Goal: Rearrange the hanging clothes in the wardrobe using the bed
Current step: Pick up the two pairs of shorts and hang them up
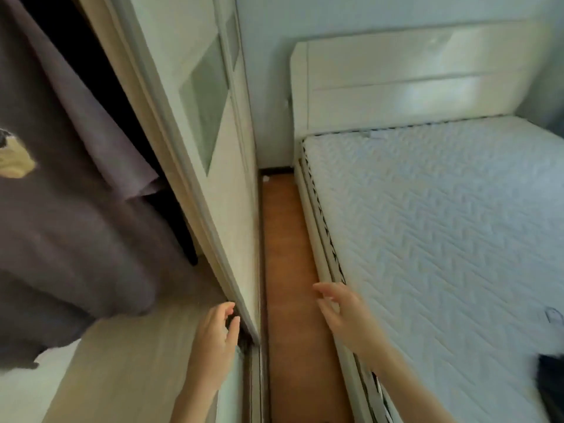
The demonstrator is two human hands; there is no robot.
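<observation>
A dark grey-purple shirt point(76, 215) with a pale print hangs in the open wardrobe at the left. The wardrobe's sliding door point(213, 166) stands beside it. My left hand point(213, 340) is near the door's lower edge, fingers loosely curled, holding nothing. My right hand point(345, 315) hovers with fingers relaxed over the gap beside the bed point(442, 239), which has a bare white quilted mattress. A dark garment point(552, 389) lies at the mattress's right edge, mostly cut off.
A narrow strip of brown floor point(290, 300) runs between wardrobe and bed. A white headboard point(412, 80) stands against the far wall. The wardrobe's pale bottom shelf point(128, 377) lies below the shirt.
</observation>
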